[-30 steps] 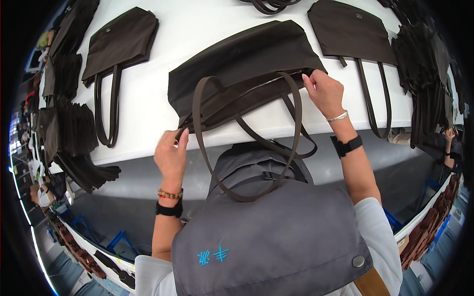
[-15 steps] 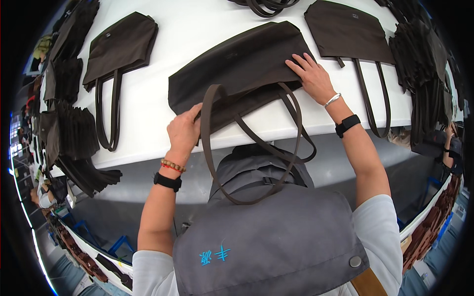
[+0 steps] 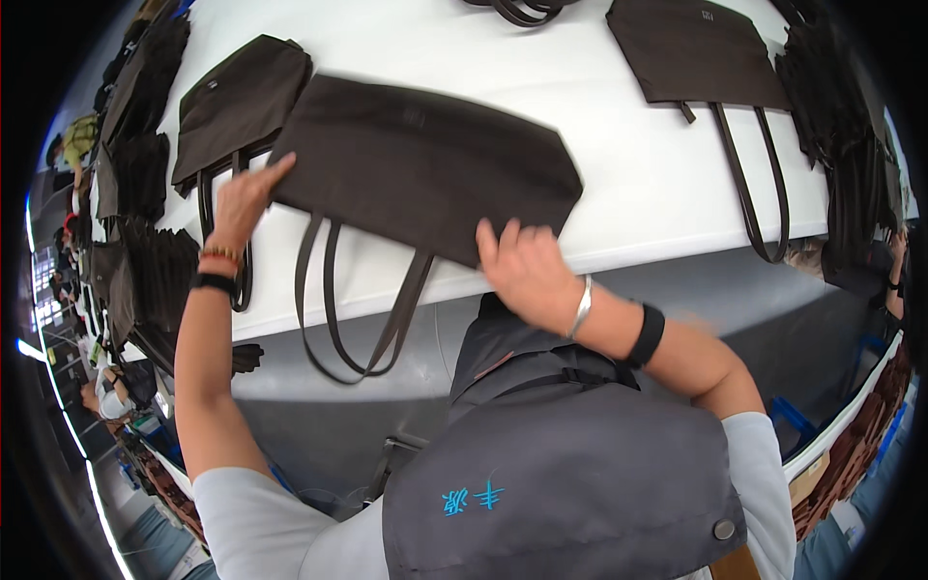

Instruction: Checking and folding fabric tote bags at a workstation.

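A dark brown tote bag [image 3: 425, 159] lies tilted over the white table, its left end higher than its right. Its straps [image 3: 329, 280] hang toward me past the table's front edge. At the bag's left end, my left hand [image 3: 242, 203] grips the edge by the strap side. My right hand [image 3: 530, 275] is closed on the strap-side edge near the right end, slightly blurred. Behind the left end lies another dark tote bag [image 3: 237, 106], partly covered, its straps behind my left hand. A third tote bag [image 3: 696, 53] lies at the far right, straps toward me.
Stacks of dark folded bags stand along the left [image 3: 135, 184] and right [image 3: 836, 106] edges of the white table [image 3: 522, 63]. Coiled dark straps [image 3: 522, 12] lie at the far edge. My grey apron [image 3: 570, 474] is below. People work in the left background.
The tote bag has swung left and turned, its left end now raised and overlapping the left bag. Both my hands moved left with it; the right came down to its near edge.
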Available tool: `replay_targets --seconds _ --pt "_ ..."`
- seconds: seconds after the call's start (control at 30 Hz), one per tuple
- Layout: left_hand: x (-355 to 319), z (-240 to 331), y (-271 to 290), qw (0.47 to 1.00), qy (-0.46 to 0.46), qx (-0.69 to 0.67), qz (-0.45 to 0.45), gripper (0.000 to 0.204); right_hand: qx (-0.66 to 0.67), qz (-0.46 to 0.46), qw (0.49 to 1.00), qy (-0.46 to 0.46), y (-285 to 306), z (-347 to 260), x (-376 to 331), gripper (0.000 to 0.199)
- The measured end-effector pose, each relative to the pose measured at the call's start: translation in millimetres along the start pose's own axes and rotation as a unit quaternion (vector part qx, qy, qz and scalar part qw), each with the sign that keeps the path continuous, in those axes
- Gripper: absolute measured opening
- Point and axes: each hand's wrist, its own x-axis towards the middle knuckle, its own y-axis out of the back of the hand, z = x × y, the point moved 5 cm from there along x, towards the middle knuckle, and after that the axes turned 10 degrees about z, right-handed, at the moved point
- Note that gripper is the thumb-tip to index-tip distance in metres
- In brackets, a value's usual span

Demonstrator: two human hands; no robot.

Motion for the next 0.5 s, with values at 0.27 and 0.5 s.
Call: replay_targets --seconds 0.27,0.5 --pt "-43.8 24.4 14.5 0.949 0.156 -0.251 -0.108 0.08 0.248 0.272 0.915 -0.166 19.5 79.5 -73.6 0.033" --pt "30.1 -7.3 -9.4 0.79 0.362 -0.486 -0.091 0.085 0.407 0.18 0.878 -0.176 0.9 87.7 -42.9 0.071"
